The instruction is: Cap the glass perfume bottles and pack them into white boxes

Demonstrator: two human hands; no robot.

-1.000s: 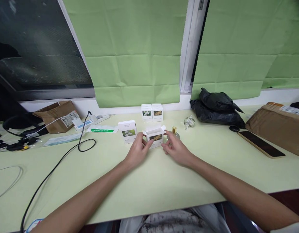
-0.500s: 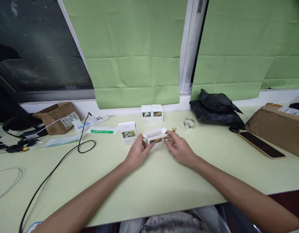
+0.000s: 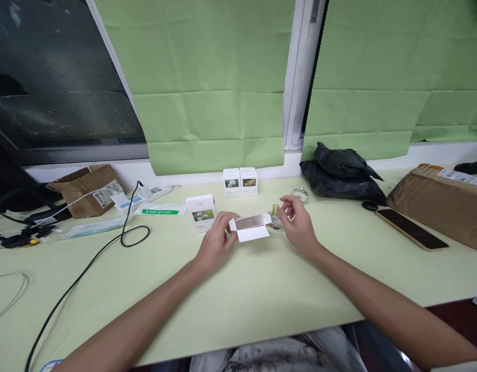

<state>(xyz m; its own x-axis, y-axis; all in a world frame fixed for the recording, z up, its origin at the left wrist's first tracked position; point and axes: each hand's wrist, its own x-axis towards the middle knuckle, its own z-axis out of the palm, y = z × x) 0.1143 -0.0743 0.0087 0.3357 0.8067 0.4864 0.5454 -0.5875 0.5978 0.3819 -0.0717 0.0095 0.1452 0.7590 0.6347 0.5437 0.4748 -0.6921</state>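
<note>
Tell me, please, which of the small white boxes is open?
The box in the left hand, tipped with its flaps spread; the three others, further back, are shut.

Even, soft indoor light; sharp centre, wide-angle stretching at edges, faint shadows.

Pale green desk (image 3: 238, 289). On it, a white open carton (image 3: 249, 229) with a grey-brown inside, held at its left end by the left hand (image 3: 217, 243). Just right of the carton, a clear glass bottle (image 3: 275, 220) with a gold cap. Left of the carton, a white box (image 3: 201, 213) printed with a green-and-white flower picture. Behind the carton, two more white boxes (image 3: 240, 182) with small flower prints. Far right of the carton, a black phone (image 3: 411, 230) with a tan edge, a brown parcel (image 3: 440, 204), a black bag (image 3: 343, 173). Light green blinds (image 3: 207, 88) behind.
</note>
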